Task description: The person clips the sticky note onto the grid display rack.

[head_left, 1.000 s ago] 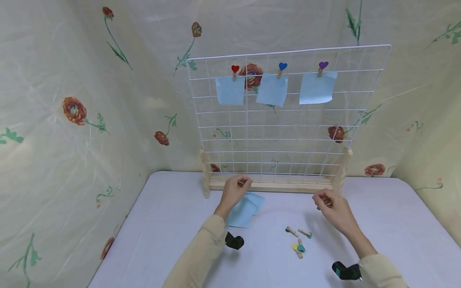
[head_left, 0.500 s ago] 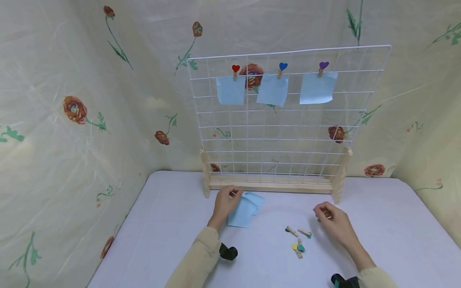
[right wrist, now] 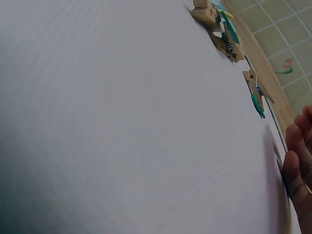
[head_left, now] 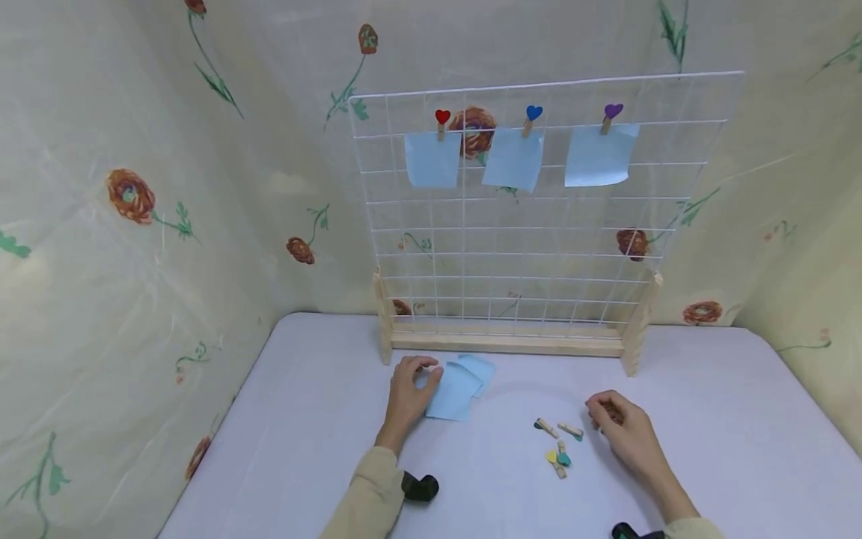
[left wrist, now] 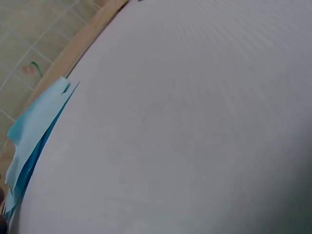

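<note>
My left hand [head_left: 408,395] is at the left edge of a small pile of light blue paper squares [head_left: 454,400], thumb and fingers spread a little apart over it. In the left wrist view only dark bits of fingertip show by the paper pile [left wrist: 39,126]. My right hand [head_left: 628,433] hovers low over the table with loosely curled fingers and nothing visible in them. Just left of it lie several small wooden clothespins with heart tops, one a teal-heart clothespin [head_left: 571,432] and one a yellow-heart clothespin [head_left: 556,464]. In the right wrist view, my fingertips [right wrist: 291,163] appear near a clothespin [right wrist: 257,92].
A white wire grid [head_left: 512,254] stands in a wooden base [head_left: 505,342] behind the hands. Three blue squares hang on it by a red-heart clothespin [head_left: 441,123], a blue-heart one and a purple-heart one. A flowered curtain [head_left: 256,150] surrounds the white table [head_left: 303,419].
My left hand has come down and to the left, from above the papers to their left edge, its fingers opening slightly. My right hand has sunk toward the table. The head view has tilted slightly down.
</note>
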`<state>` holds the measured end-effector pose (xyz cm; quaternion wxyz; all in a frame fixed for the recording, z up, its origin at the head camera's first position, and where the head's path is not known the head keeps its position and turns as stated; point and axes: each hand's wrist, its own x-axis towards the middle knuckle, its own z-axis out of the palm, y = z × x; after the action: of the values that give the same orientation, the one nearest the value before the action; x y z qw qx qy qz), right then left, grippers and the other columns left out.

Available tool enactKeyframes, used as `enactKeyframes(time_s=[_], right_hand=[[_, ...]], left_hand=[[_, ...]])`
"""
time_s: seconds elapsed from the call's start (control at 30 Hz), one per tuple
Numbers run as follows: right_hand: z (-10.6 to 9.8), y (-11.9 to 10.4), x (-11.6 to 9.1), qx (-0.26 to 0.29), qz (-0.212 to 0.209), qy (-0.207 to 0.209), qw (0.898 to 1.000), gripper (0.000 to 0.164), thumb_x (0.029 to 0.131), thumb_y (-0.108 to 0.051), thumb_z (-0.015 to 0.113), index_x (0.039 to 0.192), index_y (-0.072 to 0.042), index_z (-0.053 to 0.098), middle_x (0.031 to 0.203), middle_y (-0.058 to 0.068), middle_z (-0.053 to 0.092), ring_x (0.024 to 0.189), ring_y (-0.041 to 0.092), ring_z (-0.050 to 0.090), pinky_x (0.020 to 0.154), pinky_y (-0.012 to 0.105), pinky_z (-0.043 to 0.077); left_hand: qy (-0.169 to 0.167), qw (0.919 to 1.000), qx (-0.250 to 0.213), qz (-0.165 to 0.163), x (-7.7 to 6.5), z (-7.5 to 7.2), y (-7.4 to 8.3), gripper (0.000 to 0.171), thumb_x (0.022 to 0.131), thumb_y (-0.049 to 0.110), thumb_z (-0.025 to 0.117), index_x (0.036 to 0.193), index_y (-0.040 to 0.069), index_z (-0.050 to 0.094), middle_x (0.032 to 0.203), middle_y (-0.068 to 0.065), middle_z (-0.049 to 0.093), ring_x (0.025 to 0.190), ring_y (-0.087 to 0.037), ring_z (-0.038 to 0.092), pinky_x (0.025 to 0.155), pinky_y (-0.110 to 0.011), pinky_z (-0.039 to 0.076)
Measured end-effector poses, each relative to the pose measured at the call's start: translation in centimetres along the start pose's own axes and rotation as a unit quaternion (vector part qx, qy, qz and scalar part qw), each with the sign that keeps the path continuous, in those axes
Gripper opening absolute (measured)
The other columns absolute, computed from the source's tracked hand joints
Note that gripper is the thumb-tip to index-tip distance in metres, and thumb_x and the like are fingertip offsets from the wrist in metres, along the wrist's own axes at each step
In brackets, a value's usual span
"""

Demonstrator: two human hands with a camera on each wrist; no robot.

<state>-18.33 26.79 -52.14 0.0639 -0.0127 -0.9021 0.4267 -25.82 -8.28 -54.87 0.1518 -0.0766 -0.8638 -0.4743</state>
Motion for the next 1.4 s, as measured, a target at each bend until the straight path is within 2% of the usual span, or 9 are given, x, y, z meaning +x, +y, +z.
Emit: enactKeyframes(time_s=[0.17,0.37,0.5,0.8,1.03,1.23,1.4], right_hand=[[0.2,0.2,-0.2,0.008,0.011,0.008,1.0,0.032,0.1,-0.032,0.046,0.11,-0.005,0.061,0.092,0.011,0.066,0.073,0.002,0.057,0.06,0.019,0.046],[0.8,1.0,-0.8,0.02,0.023,0.029,0.999,0.032,0.099,-0.033,0.046,0.109,-0.006,0.061,0.101,0.013,0.067,0.077,-0.007,0.057,0.068,0.012,0.049],[1.1,1.2,-1.2,0.024,0.031,0.043,0.998,0.032,0.099,-0.034,0.046,0.109,-0.007,0.06,0.1,0.011,0.066,0.077,-0.007,0.058,0.067,0.012,0.049],[1.4,0.9,-2.0,0.012,0.057,0.048,0.997,0.029,0.099,-0.032,0.049,0.107,-0.007,0.062,0.097,0.008,0.068,0.074,-0.003,0.057,0.065,0.015,0.049],[1.5,0.8,-1.9,-0.006,0.047,0.041,0.998,0.03,0.098,-0.034,0.05,0.107,-0.008,0.063,0.096,0.006,0.068,0.072,-0.003,0.056,0.064,0.017,0.047],[1.8,0.9,-2.2,-0.008,0.052,0.035,0.998,0.029,0.097,-0.034,0.051,0.105,-0.01,0.063,0.09,0.002,0.067,0.072,-0.002,0.055,0.064,0.017,0.046],[1.2,0.6,-2.0,-0.011,0.046,0.035,0.998,0.029,0.097,-0.033,0.051,0.105,-0.008,0.063,0.088,0.002,0.067,0.071,0.0,0.054,0.064,0.016,0.046]], left_hand=[[-0.009,0.9995,0.031,0.003,-0.3,0.1,-0.3,0.031,0.089,0.038,0.064,0.112,0.017,0.065,0.113,-0.005,0.059,0.106,-0.022,0.055,0.091,-0.042,0.043],[-0.012,0.9968,0.076,0.021,-1.0,0.2,-0.5,0.035,0.088,0.037,0.064,0.118,0.02,0.063,0.114,-0.004,0.058,0.106,-0.022,0.053,0.09,-0.043,0.041],[-0.008,0.996,0.084,0.03,-1.1,0.1,-0.3,0.035,0.088,0.034,0.065,0.12,0.019,0.062,0.116,-0.005,0.057,0.107,-0.024,0.053,0.091,-0.046,0.041],[-0.005,0.9917,0.124,0.036,-2.0,0.1,-0.4,0.036,0.087,0.033,0.065,0.121,0.02,0.062,0.116,-0.006,0.057,0.104,-0.022,0.053,0.083,-0.04,0.042],[-0.023,0.9912,0.13,0.005,-1.9,0.0,-0.3,0.042,0.088,0.036,0.064,0.127,0.022,0.058,0.121,-0.007,0.054,0.11,-0.024,0.051,0.088,-0.042,0.041],[-0.027,0.9905,0.134,-0.001,-2.5,-0.3,-0.1,0.046,0.086,0.035,0.066,0.129,0.019,0.056,0.123,-0.008,0.053,0.112,-0.025,0.049,0.091,-0.046,0.041],[-0.025,0.9878,0.152,0.022,-2.2,0.2,0.2,0.051,0.085,0.037,0.067,0.13,0.016,0.056,0.124,-0.009,0.052,0.114,-0.027,0.047,0.091,-0.047,0.041]])
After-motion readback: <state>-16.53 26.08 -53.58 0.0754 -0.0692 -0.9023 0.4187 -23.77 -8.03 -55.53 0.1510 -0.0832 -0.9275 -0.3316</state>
